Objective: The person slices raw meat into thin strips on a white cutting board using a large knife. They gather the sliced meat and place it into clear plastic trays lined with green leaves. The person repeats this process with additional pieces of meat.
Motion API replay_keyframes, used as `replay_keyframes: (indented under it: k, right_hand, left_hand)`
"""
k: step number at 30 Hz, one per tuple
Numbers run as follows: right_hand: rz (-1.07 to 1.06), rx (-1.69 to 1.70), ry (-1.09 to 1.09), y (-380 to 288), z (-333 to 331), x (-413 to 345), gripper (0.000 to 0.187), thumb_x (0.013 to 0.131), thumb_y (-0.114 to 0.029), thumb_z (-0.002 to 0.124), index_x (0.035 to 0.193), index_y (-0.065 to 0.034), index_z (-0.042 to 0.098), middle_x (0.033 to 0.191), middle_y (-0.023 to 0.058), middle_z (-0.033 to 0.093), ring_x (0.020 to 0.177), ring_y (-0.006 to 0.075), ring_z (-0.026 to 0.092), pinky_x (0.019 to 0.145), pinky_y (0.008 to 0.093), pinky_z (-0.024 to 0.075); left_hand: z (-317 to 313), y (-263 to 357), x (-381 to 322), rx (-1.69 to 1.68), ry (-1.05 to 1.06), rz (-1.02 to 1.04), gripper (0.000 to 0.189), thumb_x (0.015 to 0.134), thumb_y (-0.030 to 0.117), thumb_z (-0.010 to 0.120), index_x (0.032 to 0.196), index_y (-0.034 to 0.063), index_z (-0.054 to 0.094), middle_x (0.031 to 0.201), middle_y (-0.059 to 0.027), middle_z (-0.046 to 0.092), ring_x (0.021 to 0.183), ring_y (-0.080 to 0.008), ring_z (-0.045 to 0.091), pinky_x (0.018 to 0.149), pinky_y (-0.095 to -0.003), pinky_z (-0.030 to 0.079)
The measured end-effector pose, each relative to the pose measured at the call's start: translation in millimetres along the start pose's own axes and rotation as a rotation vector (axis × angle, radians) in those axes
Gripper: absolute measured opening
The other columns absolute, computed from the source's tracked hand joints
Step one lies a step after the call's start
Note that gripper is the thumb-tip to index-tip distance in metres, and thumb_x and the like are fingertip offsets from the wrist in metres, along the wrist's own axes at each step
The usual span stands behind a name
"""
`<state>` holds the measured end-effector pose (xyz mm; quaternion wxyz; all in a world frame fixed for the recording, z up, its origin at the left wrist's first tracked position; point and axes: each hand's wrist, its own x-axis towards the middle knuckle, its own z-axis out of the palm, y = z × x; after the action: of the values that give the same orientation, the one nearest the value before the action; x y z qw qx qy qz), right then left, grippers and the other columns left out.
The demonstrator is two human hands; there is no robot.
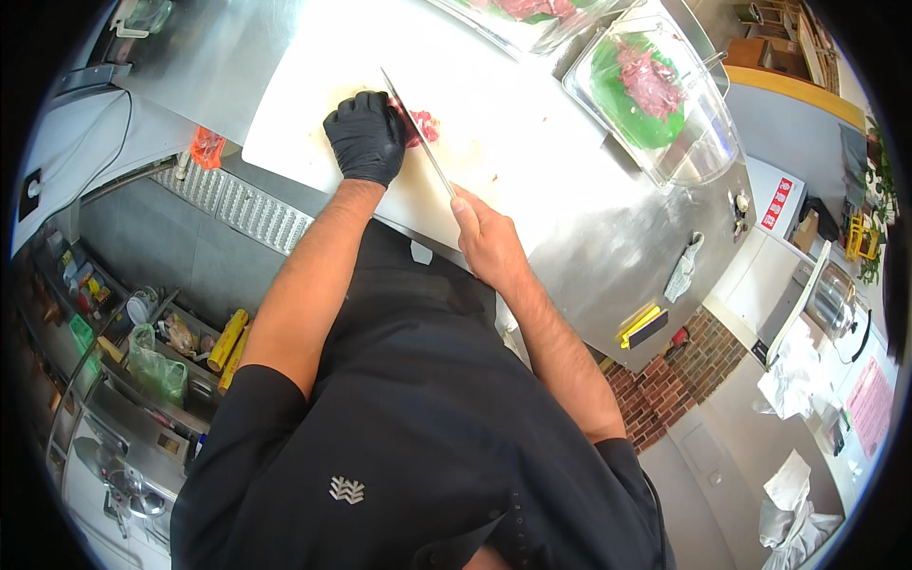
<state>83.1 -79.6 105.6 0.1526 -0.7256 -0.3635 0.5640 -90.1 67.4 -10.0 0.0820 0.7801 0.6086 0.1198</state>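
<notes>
My left hand (365, 137), in a black glove, is curled over a piece of raw red meat (426, 130) on a white cutting board (285, 132). The glove hides part of the meat. In my bare right hand (493, 241) is the handle of a long kitchen knife (437, 164). Its narrow blade lies across the meat, close beside the gloved fingers, with the tip pointing away from me. How deep the edge sits in the meat cannot be made out. Small meat scraps dot the board.
Beyond the board, a clear plastic container (702, 153) holds sliced meat (650, 78) on a green liner. Another meat container (491, 25) stands at the top edge. On the steel counter (598, 242) lie a folded cloth (685, 268) and a yellow-and-black object (645, 328).
</notes>
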Motion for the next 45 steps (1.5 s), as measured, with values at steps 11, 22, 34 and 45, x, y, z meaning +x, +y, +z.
replay_keyframes:
  k: [11, 22, 34, 45]
  right_hand:
    - [0.089, 0.023, -0.056, -28.4, 0.6, 8.0, 0.046, 0.112, -0.038, 0.053, 0.147, -0.0093, 0.062, 0.100, 0.0278, 0.075, 0.097, 0.0474, 0.072, 0.088, 0.0454, 0.0554]
    - [-0.119, 0.012, 0.034, -12.4, 9.4, 11.4, 0.043, 0.112, -0.035, 0.053, 0.144, -0.0083, 0.062, 0.104, 0.0314, 0.072, 0.099, 0.0519, 0.069, 0.087, 0.0506, 0.0550]
    - [-0.132, -0.056, 0.029, -16.7, 14.4, 18.0, 0.050, 0.112, -0.039, 0.049, 0.150, -0.0076, 0.057, 0.125, 0.0315, 0.069, 0.118, 0.0504, 0.065, 0.099, 0.0516, 0.0524]
    - [-0.077, 0.085, 0.011, -24.7, 3.0, 47.6, 0.053, 0.114, -0.044, 0.044, 0.151, -0.0097, 0.059, 0.071, 0.0101, 0.060, 0.057, 0.0217, 0.059, 0.059, 0.0373, 0.0498]
  left_hand:
    - [8.4, 0.4, 3.2, 0.149, -0.034, 0.016, 0.038, 0.078, 0.033, 0.077, 0.105, 0.0096, 0.066, 0.105, -0.0087, 0.066, 0.105, -0.0318, 0.061, 0.090, -0.0499, 0.040]
    - [-1.9, 5.6, 6.4, 0.207, -0.082, 0.002, 0.031, 0.086, 0.036, 0.071, 0.104, 0.0114, 0.068, 0.103, -0.0060, 0.069, 0.106, -0.0281, 0.063, 0.092, -0.0495, 0.040]
    - [1.1, 3.4, 6.1, 0.138, -0.079, 0.021, 0.026, 0.085, 0.034, 0.070, 0.101, 0.0141, 0.069, 0.103, -0.0048, 0.067, 0.104, -0.0287, 0.062, 0.091, -0.0492, 0.040]
    - [8.2, -9.8, 1.2, -0.091, 0.147, 0.020, 0.029, 0.091, 0.030, 0.063, 0.112, 0.0100, 0.063, 0.116, -0.0102, 0.064, 0.114, -0.0312, 0.057, 0.098, -0.0499, 0.039]
